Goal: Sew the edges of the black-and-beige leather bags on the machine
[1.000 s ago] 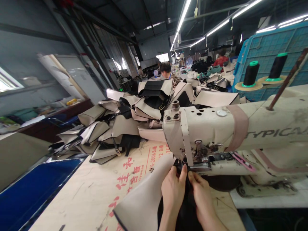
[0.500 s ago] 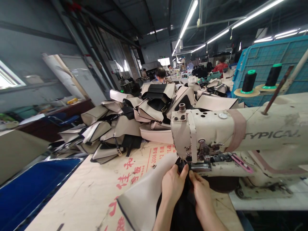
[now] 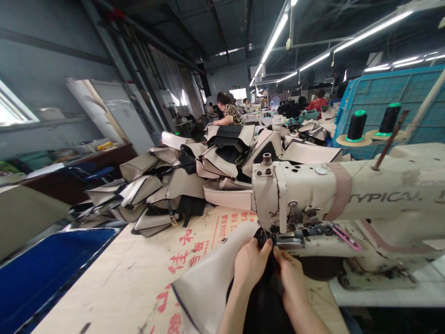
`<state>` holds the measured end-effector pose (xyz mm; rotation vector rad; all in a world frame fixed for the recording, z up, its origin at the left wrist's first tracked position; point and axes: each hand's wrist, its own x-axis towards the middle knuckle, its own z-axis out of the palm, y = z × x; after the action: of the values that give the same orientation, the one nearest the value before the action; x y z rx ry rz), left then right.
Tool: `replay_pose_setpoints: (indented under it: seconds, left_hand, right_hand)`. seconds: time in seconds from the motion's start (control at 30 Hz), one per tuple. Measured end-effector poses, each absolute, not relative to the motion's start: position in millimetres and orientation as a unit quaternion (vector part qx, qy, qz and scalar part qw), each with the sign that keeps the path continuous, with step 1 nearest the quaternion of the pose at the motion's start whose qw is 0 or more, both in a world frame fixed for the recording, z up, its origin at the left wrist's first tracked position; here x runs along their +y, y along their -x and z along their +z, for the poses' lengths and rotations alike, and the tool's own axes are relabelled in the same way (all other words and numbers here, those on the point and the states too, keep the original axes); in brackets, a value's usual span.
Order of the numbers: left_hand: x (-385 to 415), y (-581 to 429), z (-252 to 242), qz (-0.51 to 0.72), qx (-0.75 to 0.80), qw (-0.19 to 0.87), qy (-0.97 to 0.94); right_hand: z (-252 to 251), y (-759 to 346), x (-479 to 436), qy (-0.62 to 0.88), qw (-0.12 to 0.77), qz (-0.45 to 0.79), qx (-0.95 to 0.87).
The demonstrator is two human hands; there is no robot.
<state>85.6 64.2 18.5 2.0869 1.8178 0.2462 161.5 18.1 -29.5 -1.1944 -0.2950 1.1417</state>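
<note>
A bag piece, cream on its outer side and black within, lies at the sewing machine with its black edge under the needle area. My left hand pinches that black edge just in front of the presser foot, thumb pointing toward the needle. Close on the right, my right hand is closed on the black material, fingertips near the machine's arm. The black part hangs down between both wrists. The exact stitch point is hidden by my fingers and the machine head.
Cream and black bags are heaped behind the wooden tabletop. A blue-lined bin stands at the left. Black thread spools sit above the machine before a blue crate. Pink thread snips rest on the machine. A co-worker is beyond the heap.
My view has shifted slightly. Both hands keep nearly the same hold at the needle. The co-worker behind the heap has risen higher into view, with an arm showing.
</note>
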Motion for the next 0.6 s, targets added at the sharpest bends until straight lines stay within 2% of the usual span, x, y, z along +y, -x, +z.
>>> replay_pose_setpoints:
  seconds: [0.33,0.6]
  left_hand:
    - [67.5,-88.3,17.3,0.078,0.664,0.171,-0.724]
    - [70.5,-88.9,12.1,0.09,0.671,0.161,-0.718]
  right_hand:
    - [-27.9,-164.9,19.8,0.552,0.644,0.511,-0.14]
    - [-35.6,-171.3,27.7,0.597,0.599,0.465,-0.26]
